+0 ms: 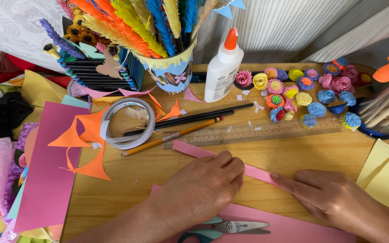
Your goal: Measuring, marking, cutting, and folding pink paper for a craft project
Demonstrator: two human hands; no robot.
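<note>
Hands pressing a pink paper strip flat on a craft table

Both hands are working on a long pink paper strip that is lying slantwise across the wooden table, just below a wooden ruler. The left hand is resting over the strip's middle with its fingers curled narrow, knuckles pressing down on the paper. The right hand is lying flatter, its fingers stretched close together and the fingertips touching the strip's right end; neither hand is gripping anything. A larger pink sheet is sitting under the wrists, with teal-handled scissors lying on it between the arms. Beyond the ruler, a pencil, a tape roll, a white glue bottle and a cluster of small paper flowers are waiting. Orange paper scraps are lying to the left.
</note>
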